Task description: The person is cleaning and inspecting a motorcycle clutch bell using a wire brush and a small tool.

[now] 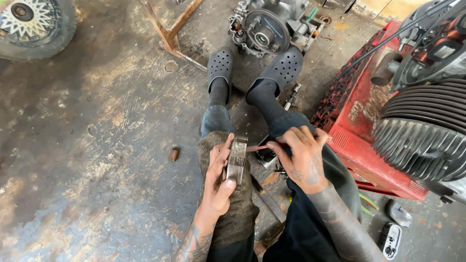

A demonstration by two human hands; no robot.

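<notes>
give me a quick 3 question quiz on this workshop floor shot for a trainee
1. True or false: the left hand grips the flat metal part upright over the cloth on the thigh.
2. Where does the engine case sit? A) beyond the feet B) behind the red crate C) on the lap
3. What does the right hand pinch against the part?

Key
1. True
2. A
3. A thin strip or tool; its kind cannot be told.
</notes>
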